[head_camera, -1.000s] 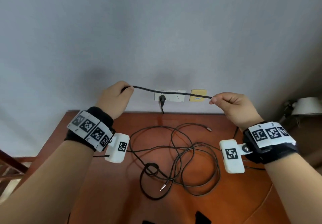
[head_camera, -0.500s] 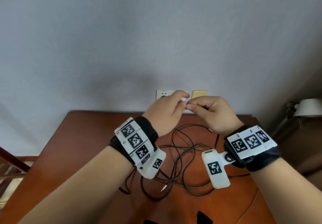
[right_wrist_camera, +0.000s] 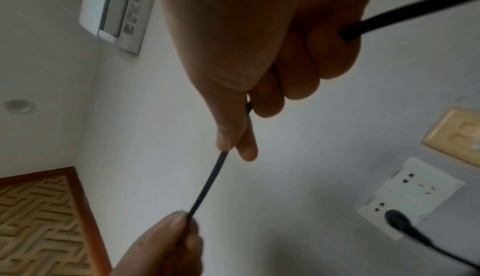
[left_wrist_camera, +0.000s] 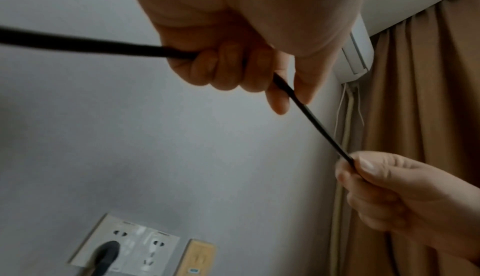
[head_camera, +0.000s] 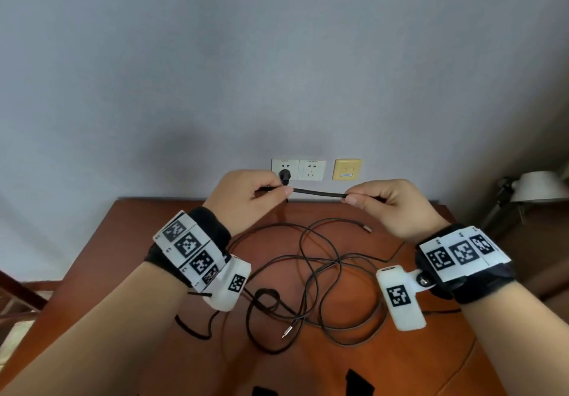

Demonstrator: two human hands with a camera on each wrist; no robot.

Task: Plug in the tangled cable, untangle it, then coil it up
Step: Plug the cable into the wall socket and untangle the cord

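A thin black cable (head_camera: 317,193) runs taut between my two hands above the table. My left hand (head_camera: 246,195) grips it with curled fingers, thumb and forefinger pinching it (left_wrist_camera: 288,91). A short way to the right, my right hand (head_camera: 391,203) pinches the same stretch (right_wrist_camera: 228,147). The cable's black plug (head_camera: 284,176) sits in the left socket of the white wall outlet (head_camera: 311,169). The rest of the cable lies in tangled loops (head_camera: 311,281) on the brown table (head_camera: 123,272), with a knot (head_camera: 267,298) and a metal connector tip (head_camera: 288,331) near the front.
A yellow wall plate (head_camera: 347,169) sits right of the outlet. A second connector end (head_camera: 366,228) lies on the table near my right wrist. A white lamp (head_camera: 538,191) stands at the far right. A wooden chair edge (head_camera: 18,285) shows at the left.
My hands came together from a wide stretch, meeting in front of the outlet, and have now drawn apart again with a short length of cable between them.
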